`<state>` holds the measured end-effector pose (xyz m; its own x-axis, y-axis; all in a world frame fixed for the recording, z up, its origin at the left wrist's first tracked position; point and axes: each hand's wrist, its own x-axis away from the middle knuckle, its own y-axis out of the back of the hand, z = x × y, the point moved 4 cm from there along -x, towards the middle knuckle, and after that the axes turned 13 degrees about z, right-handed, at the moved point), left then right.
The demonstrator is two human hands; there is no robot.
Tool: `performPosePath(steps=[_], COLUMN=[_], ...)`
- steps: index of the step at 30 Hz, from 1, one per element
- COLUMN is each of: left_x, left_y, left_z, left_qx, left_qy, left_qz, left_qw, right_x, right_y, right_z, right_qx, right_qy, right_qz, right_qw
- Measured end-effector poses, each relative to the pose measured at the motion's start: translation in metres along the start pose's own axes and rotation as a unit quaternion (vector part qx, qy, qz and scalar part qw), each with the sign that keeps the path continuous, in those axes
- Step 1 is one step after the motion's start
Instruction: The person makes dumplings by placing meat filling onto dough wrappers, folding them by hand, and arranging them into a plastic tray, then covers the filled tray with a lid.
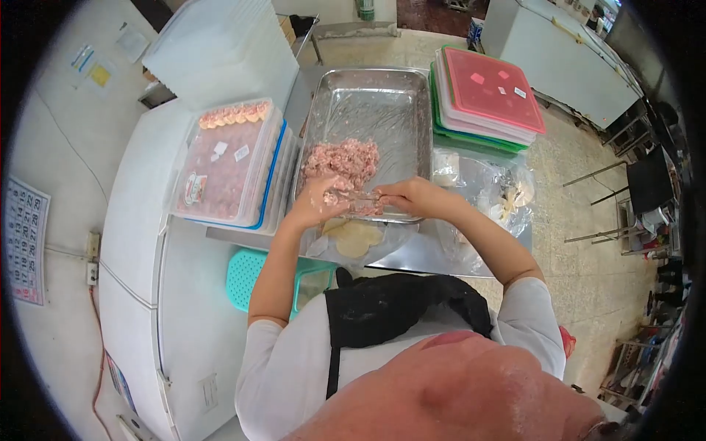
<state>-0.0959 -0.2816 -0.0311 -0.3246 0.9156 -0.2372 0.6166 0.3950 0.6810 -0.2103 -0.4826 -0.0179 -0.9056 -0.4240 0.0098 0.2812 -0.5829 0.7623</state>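
Observation:
A large steel tray (401, 110) holds a mound of pink minced meat (346, 158) at its near left part. My left hand (321, 200), smeared with meat, is curled at the tray's near edge; what lies inside its fingers is partly hidden. In my right hand (413, 197) is the handle of a thin metal utensil (364, 197), whose end reaches the left hand's fingers with bits of meat on it. Its exact kind does not show. Just below the hands, pale round dough wrappers (353, 237) lie on plastic at the table edge.
Stacked clear boxes (220, 165) with filled pieces inside stand left of the tray. Boxes with red and green lids (493, 88) are stacked at the right. A clear plastic bag (500, 198) lies on the steel table. A turquoise stool (246, 279) sits below.

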Motion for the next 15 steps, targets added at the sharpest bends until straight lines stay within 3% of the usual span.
performPosePath(steps=[2, 4, 7, 8, 10, 14, 15], left_x=[-0.005, -0.002, -0.002, 0.0, 0.0, -0.003, -0.006], left_y=[-0.001, -0.006, -0.008, -0.013, -0.014, 0.004, 0.004], left_z=[-0.011, 0.019, 0.04, 0.04, 0.022, -0.013, -0.018], left_qx=[-0.035, 0.101, 0.177, 0.186, 0.216, 0.096, 0.119], left_qy=[0.015, 0.116, 0.229, 0.264, 0.228, 0.124, 0.134], left_qz=[-0.015, -0.054, -0.054, -0.044, -0.048, -0.033, -0.038], left_qw=[0.999, 0.987, 0.955, 0.945, 0.948, 0.987, 0.983], right_x=[0.002, 0.0, -0.007, -0.014, -0.019, 0.009, 0.023], right_y=[0.008, 0.025, 0.005, -0.009, -0.033, -0.004, 0.019], right_z=[-0.011, 0.008, 0.016, -0.015, -0.085, -0.081, -0.057], right_qx=[0.087, 0.226, 0.222, 0.26, 0.322, 0.208, 0.166], right_qy=[-0.027, -0.085, 0.005, -0.069, -0.214, -0.214, -0.199], right_qz=[-0.021, -0.07, -0.135, -0.06, 0.094, -0.033, -0.08], right_qw=[0.996, 0.968, 0.966, 0.961, 0.917, 0.954, 0.963])
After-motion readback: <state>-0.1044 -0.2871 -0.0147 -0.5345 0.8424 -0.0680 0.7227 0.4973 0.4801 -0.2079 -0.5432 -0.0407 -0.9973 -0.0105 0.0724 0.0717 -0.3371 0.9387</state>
